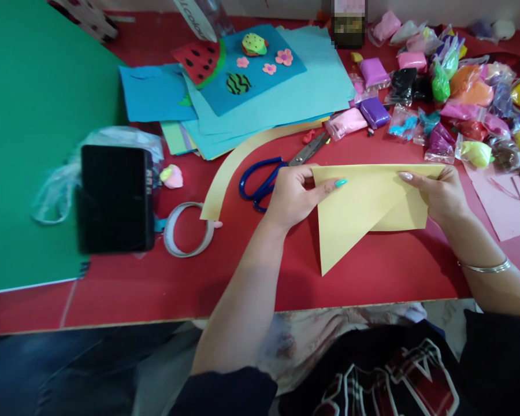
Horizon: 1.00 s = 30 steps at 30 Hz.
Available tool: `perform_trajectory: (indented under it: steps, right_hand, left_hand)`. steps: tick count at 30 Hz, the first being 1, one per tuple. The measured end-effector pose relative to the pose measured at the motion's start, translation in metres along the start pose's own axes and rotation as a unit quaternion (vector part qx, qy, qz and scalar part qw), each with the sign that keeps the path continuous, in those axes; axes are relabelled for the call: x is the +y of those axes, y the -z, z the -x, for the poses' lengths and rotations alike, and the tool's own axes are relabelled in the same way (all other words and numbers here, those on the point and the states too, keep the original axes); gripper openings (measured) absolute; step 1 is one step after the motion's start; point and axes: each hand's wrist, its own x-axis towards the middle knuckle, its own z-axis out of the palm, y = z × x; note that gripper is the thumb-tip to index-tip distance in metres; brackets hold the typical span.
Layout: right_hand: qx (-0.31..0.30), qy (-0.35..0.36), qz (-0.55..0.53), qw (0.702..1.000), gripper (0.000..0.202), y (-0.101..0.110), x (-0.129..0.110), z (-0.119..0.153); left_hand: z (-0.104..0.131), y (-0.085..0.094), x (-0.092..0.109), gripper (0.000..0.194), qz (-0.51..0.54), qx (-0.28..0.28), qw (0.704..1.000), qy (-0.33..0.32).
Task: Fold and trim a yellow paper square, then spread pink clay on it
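The yellow sheet (pixel 351 202) is made of smooth, matt paper. The scissors (pixel 302 156) are formed of metal and glossy blue plastic; the desk (pixel 225 283) is smoothly surfaced.

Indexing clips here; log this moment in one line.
left hand: holding yellow paper; right hand: holding its other end; state: folded; scissors: on red table
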Motion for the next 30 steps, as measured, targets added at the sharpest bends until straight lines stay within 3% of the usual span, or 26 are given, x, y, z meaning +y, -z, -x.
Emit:
perform_trajectory:
  steps: [6, 14, 25, 30]
  right_hand:
    - [-0.005, 0.002, -0.013, 1.0, 0.027, 0.0, 0.0013, 0.0002]
    - [-0.01, 0.0, 0.032, 0.999, 0.024, -0.0002, 0.005, 0.0003]
    - [-0.008, -0.018, -0.006, 1.0, 0.023, -0.0021, 0.0022, 0.001]
    - [-0.005, -0.008, 0.03, 1.0, 0.024, -0.0013, 0.0058, 0.001]
  left_hand:
    - [0.0016, -0.0004, 0.0044, 0.057, -0.018, 0.01, 1.0, -0.008]
    - [0.0017, -0.0001, 0.0014, 0.053, -0.04, 0.037, 0.996, -0.067]
    - [0.0016, 0.0023, 0.0024, 0.037, -0.032, 0.029, 0.998, -0.047]
    - [0.0007, 0.0082, 0.0023, 0.029, -0.127, -0.005, 0.99, -0.062]
